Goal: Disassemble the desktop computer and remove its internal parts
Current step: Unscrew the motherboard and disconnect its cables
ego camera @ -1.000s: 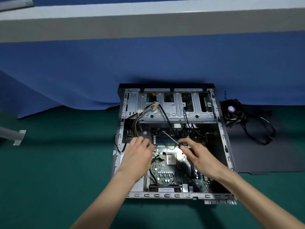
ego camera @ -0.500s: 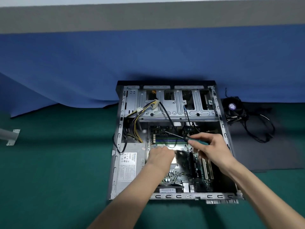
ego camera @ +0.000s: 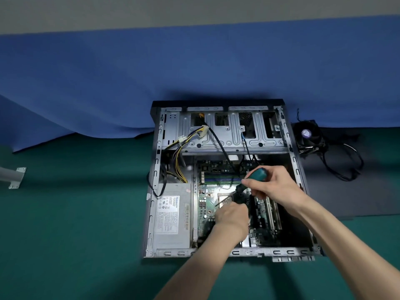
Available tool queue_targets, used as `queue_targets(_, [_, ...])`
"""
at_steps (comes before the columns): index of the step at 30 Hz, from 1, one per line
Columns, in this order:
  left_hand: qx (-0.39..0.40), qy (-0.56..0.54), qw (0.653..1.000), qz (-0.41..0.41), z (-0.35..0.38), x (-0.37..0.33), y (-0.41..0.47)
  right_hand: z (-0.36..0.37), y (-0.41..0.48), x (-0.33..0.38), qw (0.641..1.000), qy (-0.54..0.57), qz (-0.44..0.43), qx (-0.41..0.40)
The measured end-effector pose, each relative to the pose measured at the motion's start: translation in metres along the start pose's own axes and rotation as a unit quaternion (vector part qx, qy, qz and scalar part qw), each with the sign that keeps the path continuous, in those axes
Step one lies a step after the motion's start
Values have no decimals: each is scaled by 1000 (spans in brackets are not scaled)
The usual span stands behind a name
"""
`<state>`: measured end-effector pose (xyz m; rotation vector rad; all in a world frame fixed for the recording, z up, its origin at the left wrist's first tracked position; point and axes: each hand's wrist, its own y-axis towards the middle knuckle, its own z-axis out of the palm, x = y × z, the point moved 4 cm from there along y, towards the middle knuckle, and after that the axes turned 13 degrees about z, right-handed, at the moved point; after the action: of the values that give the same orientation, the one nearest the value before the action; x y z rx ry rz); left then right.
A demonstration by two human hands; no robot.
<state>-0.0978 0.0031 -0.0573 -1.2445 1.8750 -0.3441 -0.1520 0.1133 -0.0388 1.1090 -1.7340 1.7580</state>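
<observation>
The open desktop case (ego camera: pixel 156 169) lies flat on a green mat. Inside are the green motherboard (ego camera: pixel 204 205), the grey power supply (ego camera: pixel 171 219) at the left and memory sticks (ego camera: pixel 220 180). My right hand (ego camera: pixel 278 188) grips a teal-handled screwdriver (ego camera: pixel 256 174). Its shaft slants down and left to the silver processor socket. My left hand (ego camera: pixel 232 215) rests on the board just below the shaft with its back to the camera. Its fingers are curled under and hidden.
A yellow-and-black wire bundle (ego camera: pixel 179 163) runs from the power supply up to the empty drive cage (ego camera: pixel 229 137). A black cooler fan (ego camera: pixel 307 135) with loose cables (ego camera: pixel 346 169) lies right of the case on a dark panel (ego camera: pixel 350 198). Blue cloth (ego camera: pixel 194 72) hangs behind.
My left hand has moved right, from the case's left side to the board's middle. My right hand has swung the screwdriver from pointing far-left to pointing down-left at the socket.
</observation>
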Motion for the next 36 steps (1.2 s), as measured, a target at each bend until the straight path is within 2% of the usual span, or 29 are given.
queue_targets(3, [6,-6,999,-40,4,-10,5,12,0,-7,999,-24,9,28])
queue_targets(7, [41,-2,998,-53,19,-24,4,30,2,-14,997,-52,18,53])
queue_targets(15, [43,-18,998,-38,17,-26,-8,51,7,-22,987,-106,24,115])
queue_targets(18, [65,-18,997,-23,17,-28,-13,54,8,-25,984,-125,25,128])
queue_targets(23, [90,9,996,-7,18,-32,-18,58,10,-31,980,-144,26,132])
queue_targets(36, [87,31,996,15,18,-32,-20,62,7,-32,975,-179,6,132])
